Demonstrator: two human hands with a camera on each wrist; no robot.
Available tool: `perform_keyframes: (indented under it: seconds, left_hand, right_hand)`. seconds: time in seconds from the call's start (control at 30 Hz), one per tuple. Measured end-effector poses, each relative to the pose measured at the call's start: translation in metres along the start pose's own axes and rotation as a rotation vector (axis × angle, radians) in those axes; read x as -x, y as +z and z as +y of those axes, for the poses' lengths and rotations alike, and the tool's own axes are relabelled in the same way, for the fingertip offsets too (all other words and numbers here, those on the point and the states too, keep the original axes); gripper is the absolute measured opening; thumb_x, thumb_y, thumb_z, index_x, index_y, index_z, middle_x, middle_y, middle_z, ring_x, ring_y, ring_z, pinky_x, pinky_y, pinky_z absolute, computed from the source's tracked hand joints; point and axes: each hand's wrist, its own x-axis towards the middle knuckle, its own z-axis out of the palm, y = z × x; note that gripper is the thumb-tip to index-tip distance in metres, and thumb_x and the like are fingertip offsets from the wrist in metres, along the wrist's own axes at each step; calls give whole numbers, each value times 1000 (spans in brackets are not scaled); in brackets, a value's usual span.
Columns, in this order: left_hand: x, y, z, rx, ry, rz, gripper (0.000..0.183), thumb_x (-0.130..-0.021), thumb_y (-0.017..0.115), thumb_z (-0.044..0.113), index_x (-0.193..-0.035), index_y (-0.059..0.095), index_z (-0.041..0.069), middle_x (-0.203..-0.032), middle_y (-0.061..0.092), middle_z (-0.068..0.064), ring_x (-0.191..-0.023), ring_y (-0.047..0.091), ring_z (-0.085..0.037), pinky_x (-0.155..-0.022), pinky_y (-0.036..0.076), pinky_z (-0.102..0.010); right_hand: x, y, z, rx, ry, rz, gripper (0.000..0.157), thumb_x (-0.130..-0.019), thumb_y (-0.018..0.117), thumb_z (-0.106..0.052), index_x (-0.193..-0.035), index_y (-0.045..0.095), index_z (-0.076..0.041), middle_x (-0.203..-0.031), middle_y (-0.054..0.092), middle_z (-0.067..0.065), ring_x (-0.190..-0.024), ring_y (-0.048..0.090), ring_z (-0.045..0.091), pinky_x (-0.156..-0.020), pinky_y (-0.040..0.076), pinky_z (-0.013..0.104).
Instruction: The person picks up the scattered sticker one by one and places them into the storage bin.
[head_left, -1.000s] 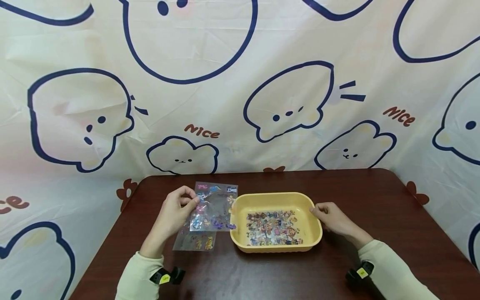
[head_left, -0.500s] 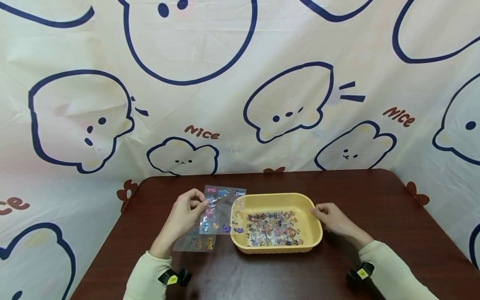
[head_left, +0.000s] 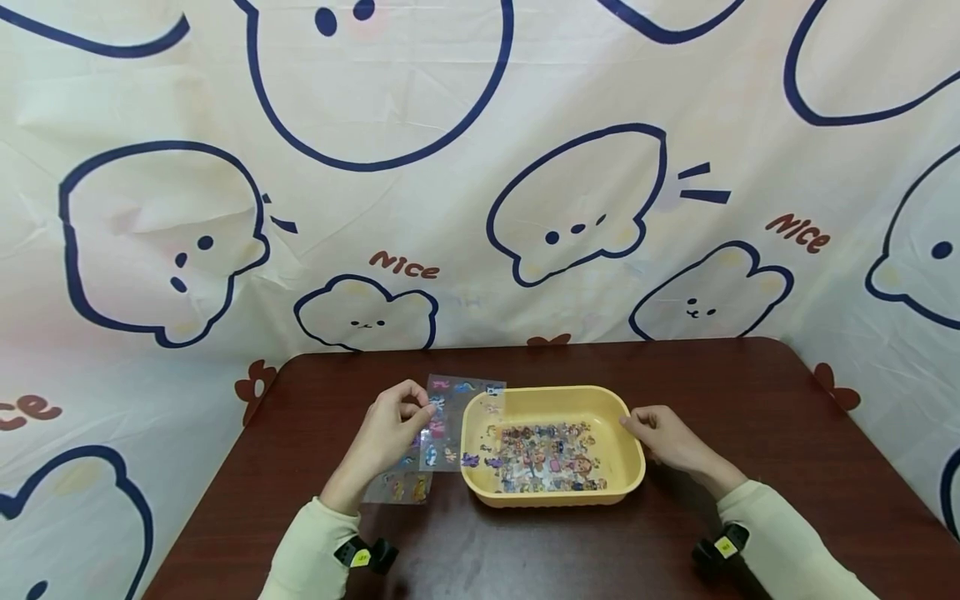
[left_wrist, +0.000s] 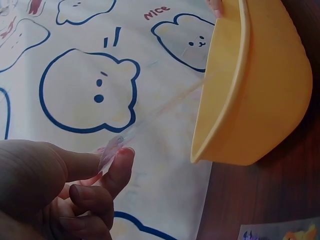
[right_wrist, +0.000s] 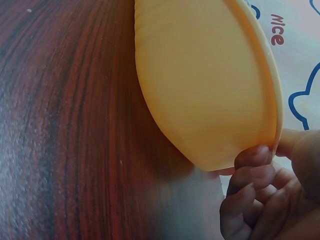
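My left hand (head_left: 392, 423) pinches the left edge of a clear sticker sheet (head_left: 450, 417) between thumb and forefinger. The sheet carries small colourful figures, and its right part hangs over the left rim of a yellow plastic basin (head_left: 551, 498). In the left wrist view the held sheet (left_wrist: 115, 148) appears almost edge-on. Inside the basin lie clear sheets crowded with small cartoon figures (head_left: 551, 458). My right hand (head_left: 667, 435) grips the basin's right rim, thumb on one side and curled fingers on the other, as the right wrist view of the basin (right_wrist: 210, 85) shows.
Another clear sticker sheet (head_left: 397, 488) with yellow figures lies on the dark brown table (head_left: 540, 558), left of the basin and partly under the held one. A pale cloth printed with cartoon animals (head_left: 465, 208) hangs behind the table and along both sides.
My left hand has moved right and slightly nearer with the sticker sheet, bringing more of it over the basin. The right hand and the basin stay in place.
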Motion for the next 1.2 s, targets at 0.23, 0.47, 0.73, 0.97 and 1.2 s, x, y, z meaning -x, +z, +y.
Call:
perform_keyframes:
  seconds: [0.23,0.47,0.73,0.97,1.2]
  left_hand:
    - [-5,9,2,-1,18,-5,9,-99,63,8,-94,56,7,-60,52,1,-51,40,-11,-46,31,-23]
    - [-8,20,0,-5,27,-6,11,-98,64,8,-90,57,8,-61,56,-4,-51,40,-11,-47,31,-24]
    - [-10,34,-2,0,32,-24,14,-98,65,8,-88,56,9,-55,46,3,-49,35,-11,-46,28,-23]
    - [-11,44,0,-12,17,-35,13,-99,64,10,-88,56,10,-57,47,4,-50,36,-10,-47,28,-23]
    - [-12,53,0,-20,38,-67,13,-100,62,11,-89,57,10,-66,67,1,-50,36,-11,-47,28,-24]
  right_hand:
    - [0,-1,-2,-7,-13,-4,39,-108,49,-24,-80,53,2,-55,42,-1,-44,38,10,-45,35,24]
    - [0,0,-2,-18,-7,-3,39,-107,51,-27,-79,53,1,-55,42,-2,-44,38,9,-44,35,24]
    - [0,0,-3,-3,-9,-3,39,-107,51,-26,-80,54,1,-56,43,0,-44,39,9,-45,35,25]
    - [0,0,-2,0,-5,4,38,-107,51,-26,-80,54,1,-56,44,0,-44,40,10,-44,36,25]
    - [1,-1,-3,2,-13,13,39,-107,51,-27,-80,54,1,-56,44,0,-44,40,10,-44,36,25]
